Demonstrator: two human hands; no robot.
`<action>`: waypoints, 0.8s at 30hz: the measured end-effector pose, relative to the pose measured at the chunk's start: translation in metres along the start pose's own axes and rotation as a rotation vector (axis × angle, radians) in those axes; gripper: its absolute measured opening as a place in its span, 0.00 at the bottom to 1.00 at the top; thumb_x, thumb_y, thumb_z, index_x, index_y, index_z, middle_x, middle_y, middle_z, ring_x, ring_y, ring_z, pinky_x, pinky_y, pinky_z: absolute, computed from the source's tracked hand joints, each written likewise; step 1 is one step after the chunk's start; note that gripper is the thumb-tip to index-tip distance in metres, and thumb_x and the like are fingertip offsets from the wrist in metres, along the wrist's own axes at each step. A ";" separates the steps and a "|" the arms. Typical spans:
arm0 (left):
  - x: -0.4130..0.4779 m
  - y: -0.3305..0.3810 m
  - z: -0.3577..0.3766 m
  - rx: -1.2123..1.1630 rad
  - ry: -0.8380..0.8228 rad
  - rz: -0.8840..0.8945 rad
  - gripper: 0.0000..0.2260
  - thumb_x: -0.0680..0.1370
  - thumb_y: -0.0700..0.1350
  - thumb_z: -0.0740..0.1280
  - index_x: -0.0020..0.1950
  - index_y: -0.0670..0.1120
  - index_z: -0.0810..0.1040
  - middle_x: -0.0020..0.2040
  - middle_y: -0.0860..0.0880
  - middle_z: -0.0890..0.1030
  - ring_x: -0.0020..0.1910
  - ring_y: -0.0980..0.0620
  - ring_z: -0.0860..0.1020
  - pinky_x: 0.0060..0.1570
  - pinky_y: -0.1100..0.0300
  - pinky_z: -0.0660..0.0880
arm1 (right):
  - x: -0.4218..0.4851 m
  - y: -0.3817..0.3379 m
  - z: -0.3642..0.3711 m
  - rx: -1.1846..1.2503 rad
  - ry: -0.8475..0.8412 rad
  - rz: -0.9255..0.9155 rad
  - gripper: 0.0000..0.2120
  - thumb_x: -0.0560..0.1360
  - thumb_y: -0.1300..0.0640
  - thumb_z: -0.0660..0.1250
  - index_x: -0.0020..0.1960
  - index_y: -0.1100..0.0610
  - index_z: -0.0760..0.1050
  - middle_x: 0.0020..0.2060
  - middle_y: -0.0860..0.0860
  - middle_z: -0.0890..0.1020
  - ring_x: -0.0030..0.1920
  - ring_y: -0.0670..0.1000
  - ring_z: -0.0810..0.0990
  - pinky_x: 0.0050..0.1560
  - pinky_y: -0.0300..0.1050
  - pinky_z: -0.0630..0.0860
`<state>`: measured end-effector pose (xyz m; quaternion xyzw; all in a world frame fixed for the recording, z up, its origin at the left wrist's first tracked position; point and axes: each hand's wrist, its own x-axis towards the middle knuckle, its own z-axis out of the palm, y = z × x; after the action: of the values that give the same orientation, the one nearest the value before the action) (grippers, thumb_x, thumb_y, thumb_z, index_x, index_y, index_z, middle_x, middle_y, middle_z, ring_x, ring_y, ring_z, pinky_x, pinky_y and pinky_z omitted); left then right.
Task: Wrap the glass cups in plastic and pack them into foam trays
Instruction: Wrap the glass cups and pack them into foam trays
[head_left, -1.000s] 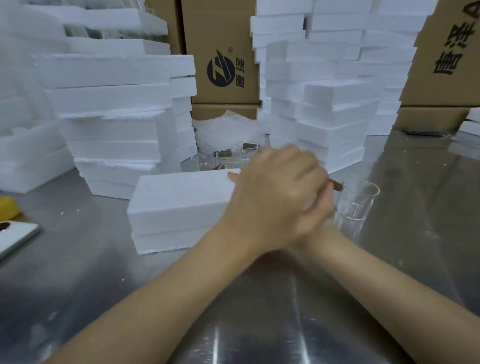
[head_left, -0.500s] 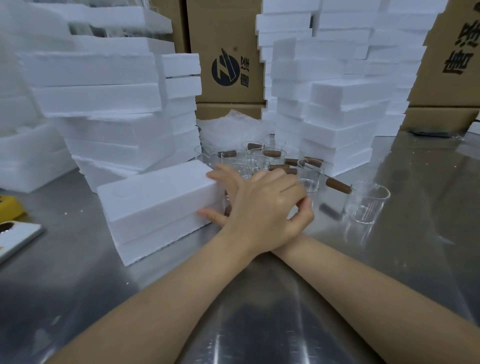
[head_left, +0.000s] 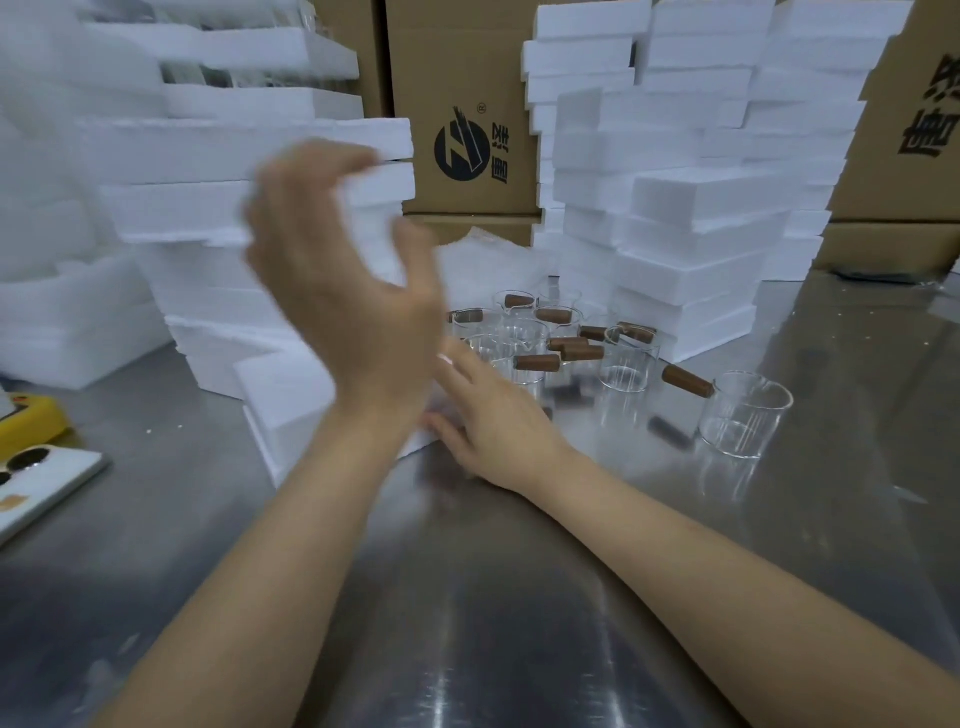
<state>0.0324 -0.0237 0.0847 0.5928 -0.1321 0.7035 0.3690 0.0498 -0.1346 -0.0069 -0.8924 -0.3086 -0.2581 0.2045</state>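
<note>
A closed white foam tray pair (head_left: 283, 395) lies on the steel table (head_left: 467, 623), partly hidden behind my left forearm. My left hand (head_left: 337, 270) is raised in the air above it, blurred, fingers loosely spread and holding nothing. My right hand (head_left: 493, 421) lies low by the tray's right end with straight fingers touching it. Several glass cups with brown wooden handles (head_left: 540, 338) stand in a cluster behind my right hand. One more glass cup (head_left: 745, 413) stands apart at the right. A heap of clear plastic wrap (head_left: 488, 260) lies behind the cups.
Tall stacks of white foam trays rise at the left (head_left: 208, 208) and at the back right (head_left: 691, 208). Cardboard boxes (head_left: 467, 104) line the back. A yellow object (head_left: 31, 421) and a white phone (head_left: 36, 483) lie at the left edge.
My left hand has lifted off the foam tray pair and swung up into the air. The tray pair has slid left and turned. My right hand has come out from under the left.
</note>
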 end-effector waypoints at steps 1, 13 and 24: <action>0.012 -0.014 -0.004 0.001 0.106 -0.127 0.13 0.67 0.38 0.63 0.51 0.43 0.74 0.50 0.50 0.72 0.48 0.51 0.72 0.52 0.66 0.63 | -0.001 0.001 -0.001 -0.007 0.001 0.004 0.21 0.78 0.52 0.62 0.69 0.55 0.68 0.70 0.54 0.67 0.60 0.60 0.75 0.44 0.49 0.76; 0.010 -0.104 -0.015 0.050 -0.271 -1.146 0.22 0.79 0.48 0.57 0.73 0.56 0.60 0.72 0.49 0.62 0.43 0.56 0.70 0.36 0.63 0.65 | 0.000 0.004 0.003 -0.308 0.079 0.074 0.22 0.77 0.47 0.63 0.70 0.50 0.69 0.71 0.50 0.68 0.61 0.57 0.71 0.55 0.51 0.71; -0.001 -0.121 -0.017 -0.066 -0.465 -1.138 0.33 0.75 0.43 0.62 0.78 0.58 0.54 0.78 0.53 0.54 0.74 0.50 0.62 0.70 0.50 0.65 | 0.010 0.009 0.008 -0.424 0.061 0.131 0.22 0.77 0.49 0.62 0.71 0.50 0.67 0.71 0.51 0.67 0.68 0.58 0.65 0.64 0.55 0.60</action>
<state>0.1014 0.0700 0.0490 0.6966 0.1064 0.2442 0.6662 0.0652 -0.1319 -0.0091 -0.9252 -0.1825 -0.3305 0.0377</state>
